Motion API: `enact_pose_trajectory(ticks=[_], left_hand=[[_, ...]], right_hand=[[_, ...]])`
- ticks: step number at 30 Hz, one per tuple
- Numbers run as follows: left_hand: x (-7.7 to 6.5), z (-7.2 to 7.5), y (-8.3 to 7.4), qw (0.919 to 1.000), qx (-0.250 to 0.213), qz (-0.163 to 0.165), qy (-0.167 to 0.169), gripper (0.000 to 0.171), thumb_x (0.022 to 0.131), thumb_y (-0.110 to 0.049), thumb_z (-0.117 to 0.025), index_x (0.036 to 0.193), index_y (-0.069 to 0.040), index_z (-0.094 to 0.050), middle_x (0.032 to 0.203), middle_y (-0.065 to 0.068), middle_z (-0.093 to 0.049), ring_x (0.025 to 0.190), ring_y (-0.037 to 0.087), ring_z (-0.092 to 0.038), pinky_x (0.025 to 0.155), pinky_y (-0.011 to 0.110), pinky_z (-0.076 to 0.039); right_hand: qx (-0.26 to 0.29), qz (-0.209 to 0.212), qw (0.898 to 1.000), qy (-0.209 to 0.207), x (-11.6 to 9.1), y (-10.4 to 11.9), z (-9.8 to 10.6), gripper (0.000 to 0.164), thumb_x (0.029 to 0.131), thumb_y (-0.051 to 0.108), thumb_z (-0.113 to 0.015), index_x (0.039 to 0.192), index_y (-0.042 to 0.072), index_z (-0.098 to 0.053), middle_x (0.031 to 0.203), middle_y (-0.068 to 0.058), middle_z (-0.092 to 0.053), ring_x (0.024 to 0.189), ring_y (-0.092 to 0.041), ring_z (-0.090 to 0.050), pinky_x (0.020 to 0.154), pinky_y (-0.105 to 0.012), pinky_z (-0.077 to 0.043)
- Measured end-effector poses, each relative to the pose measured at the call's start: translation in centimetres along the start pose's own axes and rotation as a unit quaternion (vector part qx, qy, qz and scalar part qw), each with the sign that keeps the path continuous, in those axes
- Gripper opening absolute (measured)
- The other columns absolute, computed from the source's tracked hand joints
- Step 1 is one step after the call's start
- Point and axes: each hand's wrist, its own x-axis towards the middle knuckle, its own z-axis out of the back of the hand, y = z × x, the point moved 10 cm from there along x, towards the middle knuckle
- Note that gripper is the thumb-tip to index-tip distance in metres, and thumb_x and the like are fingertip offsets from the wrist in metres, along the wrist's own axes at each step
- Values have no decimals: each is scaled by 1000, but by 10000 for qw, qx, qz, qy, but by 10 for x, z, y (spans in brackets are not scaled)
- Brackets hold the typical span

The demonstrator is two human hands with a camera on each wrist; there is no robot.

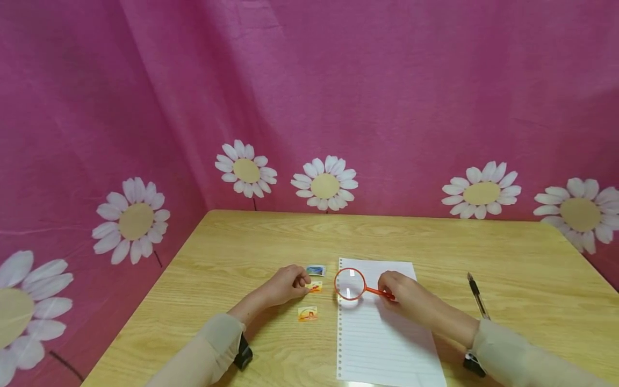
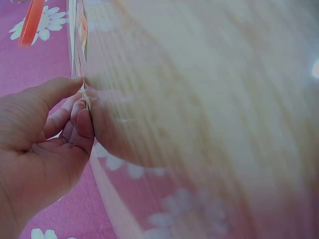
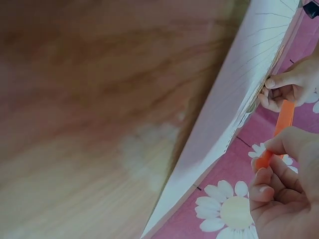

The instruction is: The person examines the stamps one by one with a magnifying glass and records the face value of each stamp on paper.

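My right hand point(image 1: 411, 301) grips the thin handle of a red-rimmed magnifying glass point(image 1: 349, 300), whose round lens overlaps the sheet's punched left edge in the head view. In the right wrist view its orange handle point(image 3: 284, 119) passes between thumb and curled fingers. My left hand point(image 1: 284, 285) is low at the table, thumb and fingertips bent together at the left edge of a yellow-and-red stamp point(image 1: 315, 287). Just beyond that stamp lies a blue stamp point(image 1: 316, 270) with a white border. Nearer to me is another yellow stamp point(image 1: 308, 314), flat on the wood.
A lined, hole-punched sheet of paper point(image 1: 382, 344) lies on the wooden table point(image 1: 232, 247) under the right hand. To the right is a black pen point(image 1: 476, 293), partly hidden by the right sleeve. A pink curtain point(image 1: 387, 97) with white daisies hangs behind the table.
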Motion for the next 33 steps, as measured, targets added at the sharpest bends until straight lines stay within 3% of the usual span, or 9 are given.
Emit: enact_pose_trajectory(ticks=[25, 33], left_hand=[[0, 2, -1, 10000, -60, -64, -24, 10, 89, -6, -68, 96, -1, -62, 88, 7, -57, 78, 10, -46, 69, 18, -40], [0, 2, -1, 10000, -41, -79, -12, 10, 90, -6, -68, 97, -1, -62, 89, 6, -57, 76, 8, -46, 69, 18, -41]], right_hand=[[-108, -456, 9988, 160, -30, -22, 21, 34, 64, -12, -78, 79, 8, -55, 73, 6, -51, 68, -1, -46, 56, -16, -43], [-254, -788, 9962, 282, -42, -32, 29, 35, 65, -11, -79, 79, 8, -54, 73, 8, -48, 68, 0, -42, 56, -17, -41]])
